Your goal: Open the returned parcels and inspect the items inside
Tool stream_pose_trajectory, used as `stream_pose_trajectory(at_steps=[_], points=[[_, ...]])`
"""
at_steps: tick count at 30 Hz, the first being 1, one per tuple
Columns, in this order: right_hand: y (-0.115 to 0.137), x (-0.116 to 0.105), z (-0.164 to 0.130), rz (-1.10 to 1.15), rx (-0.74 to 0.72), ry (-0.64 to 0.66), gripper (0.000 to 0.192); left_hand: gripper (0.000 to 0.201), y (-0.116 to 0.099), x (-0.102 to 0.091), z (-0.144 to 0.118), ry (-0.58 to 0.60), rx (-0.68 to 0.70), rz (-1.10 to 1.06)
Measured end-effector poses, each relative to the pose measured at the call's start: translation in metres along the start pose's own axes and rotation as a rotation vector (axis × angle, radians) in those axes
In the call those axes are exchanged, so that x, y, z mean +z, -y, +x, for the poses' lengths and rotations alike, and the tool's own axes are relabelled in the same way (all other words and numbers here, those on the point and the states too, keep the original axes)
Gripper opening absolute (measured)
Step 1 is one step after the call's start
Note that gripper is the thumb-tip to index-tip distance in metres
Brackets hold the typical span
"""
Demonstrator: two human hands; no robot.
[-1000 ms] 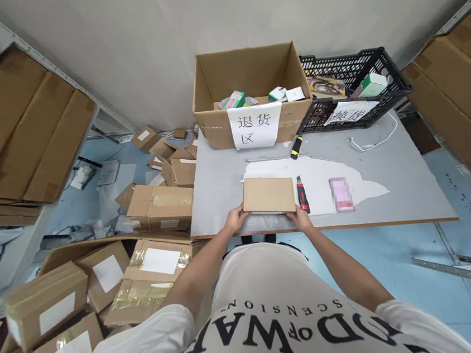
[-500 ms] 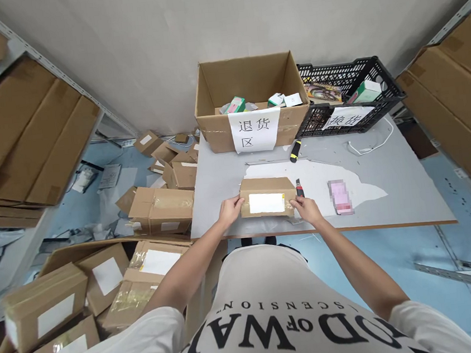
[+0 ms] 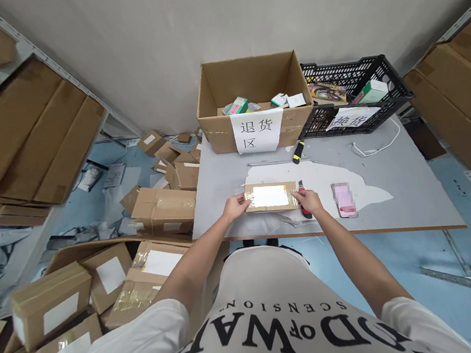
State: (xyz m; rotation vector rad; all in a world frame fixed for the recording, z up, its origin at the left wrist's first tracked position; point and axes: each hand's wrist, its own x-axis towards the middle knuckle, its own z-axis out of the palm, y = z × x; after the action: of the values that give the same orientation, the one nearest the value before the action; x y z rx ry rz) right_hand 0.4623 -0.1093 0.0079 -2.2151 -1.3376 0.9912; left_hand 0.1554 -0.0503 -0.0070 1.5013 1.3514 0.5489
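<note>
A small taped cardboard box [image 3: 271, 207] with a white label is held between my two hands over the table's front half. My left hand [image 3: 236, 205] grips its left end, fingers closed on the edge. At the right end, my right hand [image 3: 307, 200] pinches the box in the same way. A red and black utility knife [image 3: 305, 212] lies on the table close by my right hand, partly behind it. Torn white paper [image 3: 322, 177] spreads under and behind the box. To the right lies a pink phone-like item [image 3: 344, 198], blurred out.
A large open carton [image 3: 217, 125] with a paper sign and small boxes inside stands at the table's back, beside a black plastic crate [image 3: 397, 95]. A black and yellow tool [image 3: 298, 152] lies before them. Cardboard parcels [image 3: 163, 206] are piled left of the table [image 3: 415, 202].
The box has tipped, so its labelled face now turns more upward, and it sits slightly farther right in view. Both hands keep hold of its ends. More of the red knife shows.
</note>
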Motion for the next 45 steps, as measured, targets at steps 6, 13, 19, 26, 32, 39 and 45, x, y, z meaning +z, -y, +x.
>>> stream_pose_trajectory(at_steps=[6,13,19,26,32,39,45], points=[[0.003,0.0,0.01,0.013,0.057,0.023,0.038,0.048,0.01,0.001,0.016,-0.005,-0.051,-0.071],[-0.001,0.002,0.012,0.053,0.069,0.034,0.039,0.046,0.007,0.003,0.016,-0.038,-0.078,-0.037],[-0.003,0.003,0.012,0.044,0.065,0.026,0.043,0.041,0.001,0.004,0.012,-0.069,-0.08,0.049],[-0.007,0.007,0.008,-0.058,0.041,-0.012,0.048,0.047,-0.008,0.007,-0.005,-0.108,-0.04,0.199],[-0.036,0.009,-0.002,-0.067,-0.038,-0.192,0.049,0.055,-0.017,0.007,-0.019,-0.162,0.124,0.545],[-0.073,0.017,-0.009,-0.215,0.107,-0.117,0.05,0.087,-0.038,0.024,-0.013,0.0,0.412,0.85],[-0.059,0.026,0.007,-0.299,0.212,0.076,0.061,0.12,-0.052,0.039,0.008,0.144,0.471,1.012]])
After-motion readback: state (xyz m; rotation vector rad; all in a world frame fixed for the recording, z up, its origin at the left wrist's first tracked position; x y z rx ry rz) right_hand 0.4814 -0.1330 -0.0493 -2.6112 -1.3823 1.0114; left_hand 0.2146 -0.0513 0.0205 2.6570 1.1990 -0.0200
